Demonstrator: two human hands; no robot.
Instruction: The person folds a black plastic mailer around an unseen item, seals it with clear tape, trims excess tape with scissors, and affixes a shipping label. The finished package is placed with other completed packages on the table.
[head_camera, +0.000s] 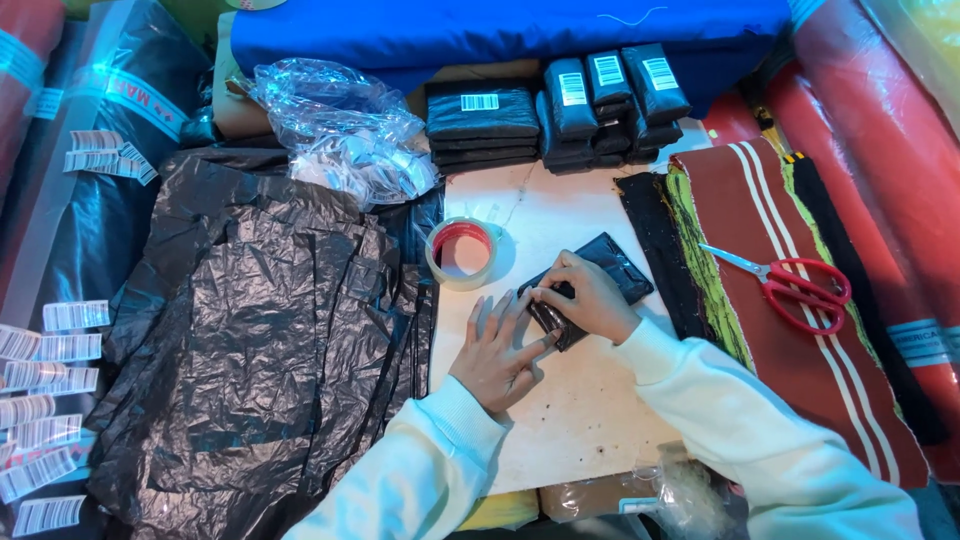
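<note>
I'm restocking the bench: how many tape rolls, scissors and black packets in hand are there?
Clear tape roll with red core: 1
Red-handled scissors: 1
Black plastic-wrapped packet under left hand and right hand: 1
Total: 3

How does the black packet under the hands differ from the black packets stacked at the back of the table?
The packet under the hands lies alone and slantwise, with no white label showing; the stacked packets lie piled in rows, several with white barcode labels on top. The left hand and right hand press the single one; nobody touches the stack. Both are black plastic-wrapped.
</note>
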